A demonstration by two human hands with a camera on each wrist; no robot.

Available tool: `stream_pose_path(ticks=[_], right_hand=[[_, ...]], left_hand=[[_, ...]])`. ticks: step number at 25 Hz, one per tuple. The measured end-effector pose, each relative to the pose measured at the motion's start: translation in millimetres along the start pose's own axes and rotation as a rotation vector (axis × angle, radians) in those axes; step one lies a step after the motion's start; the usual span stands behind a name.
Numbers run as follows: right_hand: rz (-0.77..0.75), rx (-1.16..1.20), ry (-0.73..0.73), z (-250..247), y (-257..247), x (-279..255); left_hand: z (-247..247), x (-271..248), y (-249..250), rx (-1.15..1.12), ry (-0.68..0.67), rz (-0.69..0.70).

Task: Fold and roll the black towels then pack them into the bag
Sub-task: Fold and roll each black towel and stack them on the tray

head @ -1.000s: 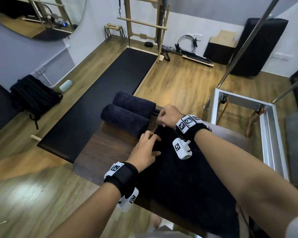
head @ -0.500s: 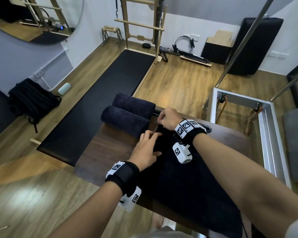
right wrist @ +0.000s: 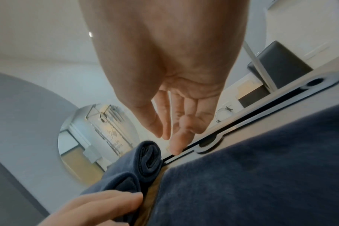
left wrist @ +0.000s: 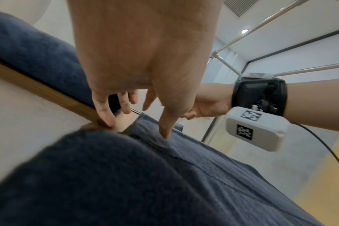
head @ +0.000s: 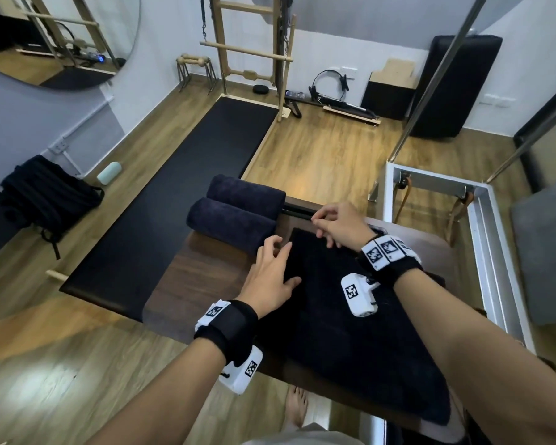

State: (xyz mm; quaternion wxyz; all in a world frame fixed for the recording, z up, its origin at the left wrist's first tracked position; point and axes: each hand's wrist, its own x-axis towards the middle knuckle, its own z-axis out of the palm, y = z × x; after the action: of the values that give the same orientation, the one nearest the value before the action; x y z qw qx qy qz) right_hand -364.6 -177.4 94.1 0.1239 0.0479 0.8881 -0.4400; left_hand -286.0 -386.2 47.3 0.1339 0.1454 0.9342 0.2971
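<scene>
A flat black towel (head: 344, 319) lies spread on the dark wooden table (head: 193, 277). Two rolled dark towels (head: 231, 224) lie side by side at the table's far left corner. My left hand (head: 276, 252) rests at the flat towel's far left edge, fingers relaxed, thumb tip pressing the towel (left wrist: 184, 183). In the left wrist view, the other fingertips (left wrist: 106, 120) touch the table beside it. My right hand (head: 325, 229) hovers just over the towel's far edge. In the right wrist view, that hand (right wrist: 170, 134) is loose and empty above the towel (right wrist: 252, 183). A black bag (head: 45, 194) sits on the floor, far left.
A long black mat (head: 180, 194) lies on the wood floor beyond the table's left side. A white metal frame (head: 482, 226) with slanted poles stands close on the right. A dark slot (right wrist: 242, 122) runs along the table's far edge. My bare foot (head: 297, 409) shows below the table.
My right hand, which was closed at the towel's far edge, has lifted a little and loosened, holding nothing. My left hand has stayed at the left edge. The towel lies flat.
</scene>
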Motion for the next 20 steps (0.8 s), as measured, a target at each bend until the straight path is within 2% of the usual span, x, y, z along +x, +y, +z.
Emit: stream_pose_path(ticks=[5,7,9,13,17,20], right_hand=[[0.064,0.097,0.123,-30.1,67.0,-104.9],[0.107,-0.013,0.260,-34.0,98.7,-157.3],[0.137,-0.214,0.338,-27.7,122.3,-204.5],[0.125,-0.354,0.348,-1.7,145.9,-267.5],[0.119,-0.383,0.463,7.6,149.1,-287.3],[0.147,-0.329,0.468,6.2,147.7,-294.7]], left_hand=[[-10.1,-31.1,-17.9,0.173,-0.144,0.187],[-7.8,-45.2,-23.9,0.244,-0.181,0.227],[-5.1,-58.5,-28.3,0.279,-0.183,0.220],[-0.1,-77.9,-25.1,0.234,-0.082,0.220],[-1.4,-83.7,-22.2,0.071,0.019,0.254],[-5.1,-84.6,-21.7,-0.092,0.058,0.212]])
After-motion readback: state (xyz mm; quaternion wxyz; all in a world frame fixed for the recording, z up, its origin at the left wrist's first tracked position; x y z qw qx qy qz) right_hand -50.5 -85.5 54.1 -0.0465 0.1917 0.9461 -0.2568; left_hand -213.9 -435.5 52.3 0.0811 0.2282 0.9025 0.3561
